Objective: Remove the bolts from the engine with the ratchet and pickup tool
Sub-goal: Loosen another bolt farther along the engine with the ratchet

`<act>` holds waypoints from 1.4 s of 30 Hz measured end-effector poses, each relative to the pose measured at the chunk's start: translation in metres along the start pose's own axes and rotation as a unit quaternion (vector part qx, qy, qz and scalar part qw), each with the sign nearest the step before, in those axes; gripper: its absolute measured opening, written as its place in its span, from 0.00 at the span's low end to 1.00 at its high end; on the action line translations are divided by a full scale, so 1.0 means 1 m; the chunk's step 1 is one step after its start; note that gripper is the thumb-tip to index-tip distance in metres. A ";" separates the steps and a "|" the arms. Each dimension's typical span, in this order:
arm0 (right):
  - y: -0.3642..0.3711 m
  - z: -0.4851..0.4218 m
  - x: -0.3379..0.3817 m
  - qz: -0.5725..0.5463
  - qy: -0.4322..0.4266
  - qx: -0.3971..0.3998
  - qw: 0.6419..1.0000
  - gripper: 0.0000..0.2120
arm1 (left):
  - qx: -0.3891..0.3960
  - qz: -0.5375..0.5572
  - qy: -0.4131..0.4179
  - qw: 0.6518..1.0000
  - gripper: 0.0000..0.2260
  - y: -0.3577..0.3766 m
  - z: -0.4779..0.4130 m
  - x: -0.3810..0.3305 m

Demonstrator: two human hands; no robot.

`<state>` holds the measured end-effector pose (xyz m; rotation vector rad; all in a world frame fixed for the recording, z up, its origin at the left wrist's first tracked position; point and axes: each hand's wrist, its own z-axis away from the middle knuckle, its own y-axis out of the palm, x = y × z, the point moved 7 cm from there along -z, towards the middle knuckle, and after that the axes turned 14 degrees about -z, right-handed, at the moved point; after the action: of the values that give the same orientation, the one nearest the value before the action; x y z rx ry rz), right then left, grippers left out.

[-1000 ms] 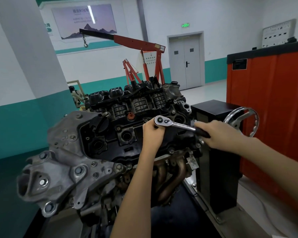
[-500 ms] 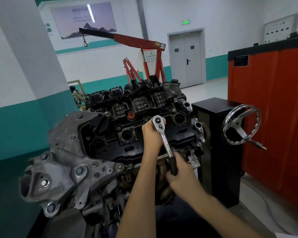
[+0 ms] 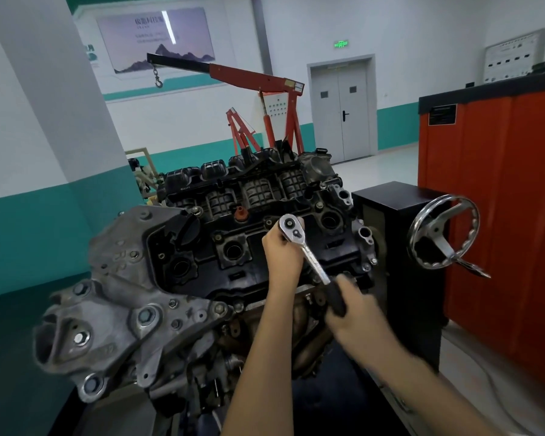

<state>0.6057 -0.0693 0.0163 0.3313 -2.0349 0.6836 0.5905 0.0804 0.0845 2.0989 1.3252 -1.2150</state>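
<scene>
The right hand (image 3: pixel 356 313), blurred, is wrapped round the black grip of the ratchet (image 3: pixel 310 261), low at the engine's near right edge. From there the chrome shank slants up and left to the round head, which sits on top of the black valve cover. The left hand (image 3: pixel 282 247) is curled against that head, thumb side up; the socket and bolt beneath it are hidden.

The engine (image 3: pixel 202 262) is grimy: a grey cast front cover with hex bolts (image 3: pixel 147 316) on the left, open plug wells along the cover, and a ribbed black intake manifold (image 3: pixel 258 187) behind.

Just right of the engine stands a black stand box (image 3: pixel 400 199) with a chrome handwheel (image 3: pixel 442 234), its crank handle jutting into the gap, apart from the right hand. Beyond that is an orange cabinet (image 3: pixel 501 199). Open floor runs back to a red engine hoist (image 3: pixel 255 77) and a grey double door (image 3: pixel 343 111).
</scene>
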 end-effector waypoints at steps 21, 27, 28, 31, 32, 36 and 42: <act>-0.050 -0.033 0.007 0.218 -0.045 0.044 0.974 0.12 | 0.008 -0.044 -0.015 0.999 0.21 -0.001 -0.001 0.003; 0.054 0.009 0.004 -0.151 0.041 0.019 0.987 0.11 | -0.001 -0.041 -0.024 0.999 0.25 -0.002 -0.003 0.002; 0.057 0.009 0.004 -0.161 0.045 0.024 0.986 0.11 | 0.004 -0.039 -0.022 0.999 0.24 -0.003 -0.004 0.002; 0.029 0.001 0.001 -0.090 0.031 0.077 0.992 0.14 | 0.036 -0.051 -0.007 0.998 0.22 -0.004 -0.006 0.001; 0.011 -0.005 0.002 -0.049 0.012 0.101 0.994 0.14 | 0.045 -0.061 -0.002 0.997 0.22 -0.003 -0.007 0.001; -0.065 -0.062 0.017 0.251 -0.074 0.151 0.953 0.13 | 0.067 -0.090 0.017 0.994 0.16 0.000 -0.010 -0.004; -0.063 -0.063 0.023 0.316 -0.107 0.080 0.939 0.12 | 0.019 -0.042 -0.002 0.999 0.20 -0.005 -0.005 0.005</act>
<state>0.6675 -0.0828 0.0831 -0.1857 -2.3118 1.2536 0.5898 0.0887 0.0843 2.0845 1.4136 -1.2865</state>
